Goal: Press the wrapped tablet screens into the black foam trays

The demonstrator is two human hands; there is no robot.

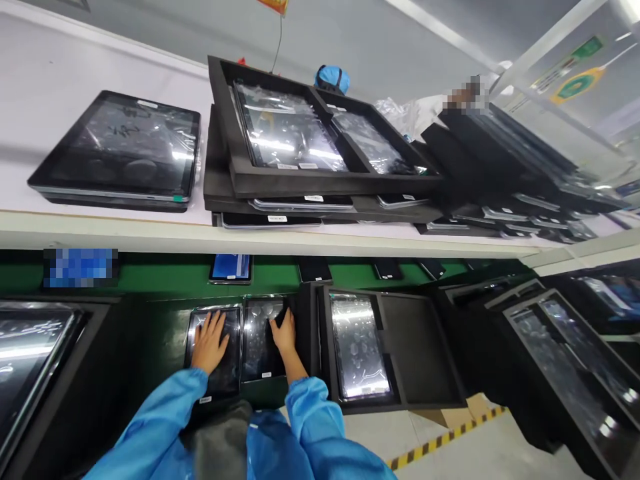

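Touching 2 tablets [226, 370] on green bench [167, 270], striped floor tape [450, 437]

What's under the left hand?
A dark-screened tablet, with edges showing around the left hand. The part right beneath the hand is covered, so I can't see it.

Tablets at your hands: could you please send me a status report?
Left hand spread on left tablet. Right hand at right edge of right tablet, grip unclear. Tablets side by side, screens up. Black tray close on the right, holding one tablet.
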